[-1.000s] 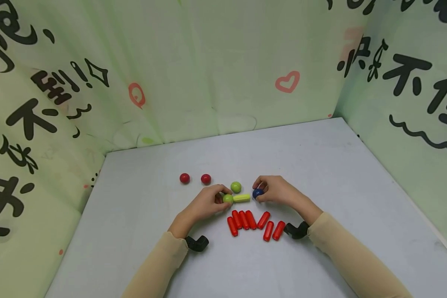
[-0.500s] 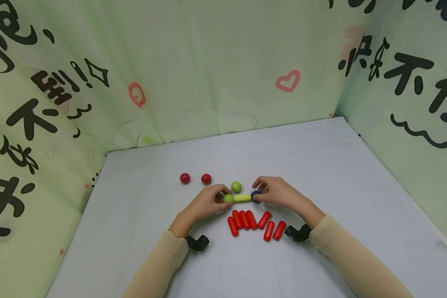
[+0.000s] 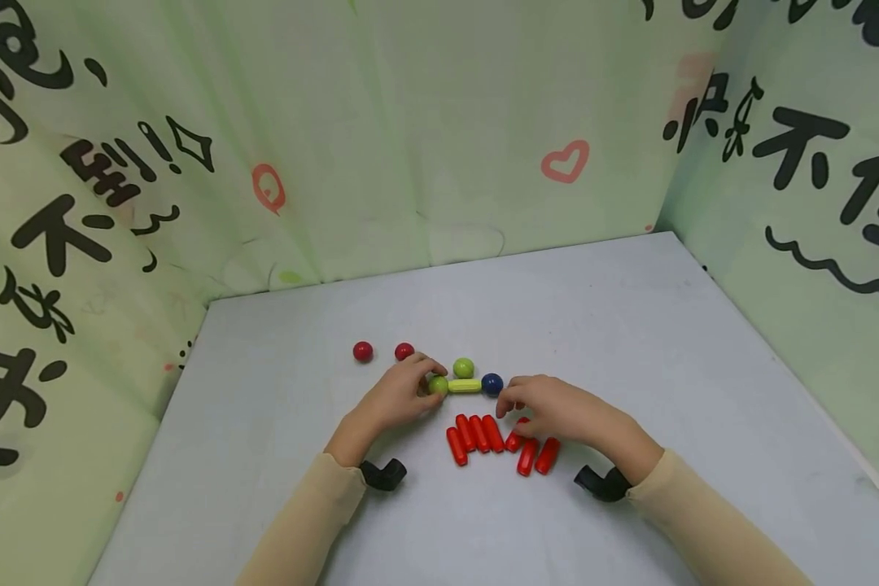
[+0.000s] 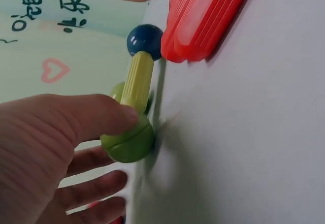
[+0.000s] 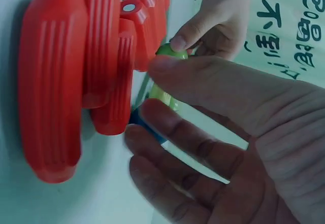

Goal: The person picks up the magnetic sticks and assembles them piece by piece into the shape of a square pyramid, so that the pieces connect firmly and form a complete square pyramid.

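Note:
My left hand [image 3: 395, 396] pinches a green ball [image 4: 128, 141] between thumb and fingers. From that ball a ribbed yellow-green rod [image 3: 465, 386] runs to a dark blue ball [image 3: 492, 384], the three joined in a line. Just behind the rod sits a second green ball [image 3: 464, 368]. Over the right end of a group of red rods [image 5: 53, 82], my right hand [image 3: 567, 411] hovers with relaxed, parted fingers and nothing between them. Its thumb overlaps one slanted red rod [image 3: 513, 440] in the head view.
Two red balls, one at the far left [image 3: 362, 352] and one partly behind my left hand [image 3: 404, 351], lie on the white table [image 3: 630, 309]. Pale green curtains [image 3: 425, 122] with black writing enclose its back and sides. Each wrist wears a black camera mount [image 3: 384, 475].
The blue ball joined the free end of the yellow-green rod. My right hand then let it go and moved towards the red rods. My left hand shifted the joined piece slightly left.

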{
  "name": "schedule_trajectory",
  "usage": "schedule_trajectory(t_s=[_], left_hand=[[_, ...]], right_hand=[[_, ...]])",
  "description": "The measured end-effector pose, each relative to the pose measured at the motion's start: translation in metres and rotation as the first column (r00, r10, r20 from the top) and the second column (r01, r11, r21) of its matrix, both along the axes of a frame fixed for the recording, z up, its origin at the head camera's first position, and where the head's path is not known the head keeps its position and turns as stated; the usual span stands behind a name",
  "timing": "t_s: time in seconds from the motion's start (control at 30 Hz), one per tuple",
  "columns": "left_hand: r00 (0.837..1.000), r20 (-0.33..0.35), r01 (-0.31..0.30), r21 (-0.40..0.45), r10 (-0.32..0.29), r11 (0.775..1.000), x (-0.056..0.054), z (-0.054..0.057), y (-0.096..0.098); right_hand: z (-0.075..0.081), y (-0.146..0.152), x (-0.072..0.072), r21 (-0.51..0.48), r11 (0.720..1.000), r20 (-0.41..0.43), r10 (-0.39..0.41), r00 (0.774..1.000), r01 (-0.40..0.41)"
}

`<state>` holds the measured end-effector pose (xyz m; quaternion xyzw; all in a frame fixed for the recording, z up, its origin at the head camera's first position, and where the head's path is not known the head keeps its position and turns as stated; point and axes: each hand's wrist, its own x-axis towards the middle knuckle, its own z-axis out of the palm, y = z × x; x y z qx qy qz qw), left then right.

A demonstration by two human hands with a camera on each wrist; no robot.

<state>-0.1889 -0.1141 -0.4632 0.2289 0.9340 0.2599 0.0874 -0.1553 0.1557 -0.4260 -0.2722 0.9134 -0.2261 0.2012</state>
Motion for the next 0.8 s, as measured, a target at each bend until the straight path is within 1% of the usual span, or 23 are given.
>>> schedule_trajectory(t_s=[0.07, 0.13, 0.2, 0.27, 0.33, 0.43, 0.53, 0.63, 0.8], left_hand=[[0.998, -0.068, 0.006, -0.038, -0.008, 0.999, 0.002, 0.002, 0.004], [0.991, -0.132, 0.014, -0.058, -0.022, 0.998, 0.006, 0.004, 0.011], [0.987, -0.159, 0.029, -0.054, -0.038, 0.998, 0.012, 0.006, 0.020], [0.987, -0.152, 0.039, -0.038, -0.044, 0.999, 0.018, 0.009, 0.031], [0.991, -0.131, 0.036, -0.034, -0.040, 0.999, 0.023, 0.009, 0.040], [0.995, -0.103, 0.002, -0.032, -0.005, 0.999, 0.027, 0.008, 0.052], [0.995, -0.094, -0.039, -0.042, 0.035, 0.998, 0.029, 0.005, 0.058], [0.993, -0.106, -0.060, -0.047, 0.054, 0.997, 0.028, 0.003, 0.060], [0.990, -0.125, -0.082, -0.067, 0.073, 0.994, 0.024, 0.002, 0.059]], right_hand=[[-0.001, -0.002, 0.000, 0.009, 1.000, 0.017, 0.010, 1.000, -0.010], [-0.003, -0.003, -0.001, 0.004, 1.000, 0.041, 0.019, 0.999, -0.019], [-0.004, -0.003, -0.002, -0.009, 1.000, 0.067, 0.023, 0.997, -0.023], [-0.005, -0.003, -0.002, -0.021, 0.999, 0.090, 0.027, 0.996, -0.025], [-0.005, -0.003, -0.003, -0.031, 0.999, 0.103, 0.034, 0.994, -0.031], [-0.003, -0.003, -0.003, -0.026, 0.999, 0.119, 0.034, 0.992, -0.031], [-0.003, -0.002, -0.003, -0.019, 0.999, 0.146, 0.035, 0.989, -0.032], [-0.003, -0.002, -0.003, 0.000, 0.999, 0.157, 0.034, 0.987, -0.035], [-0.003, -0.002, -0.006, 0.036, 0.998, 0.118, 0.051, 0.992, -0.056]])
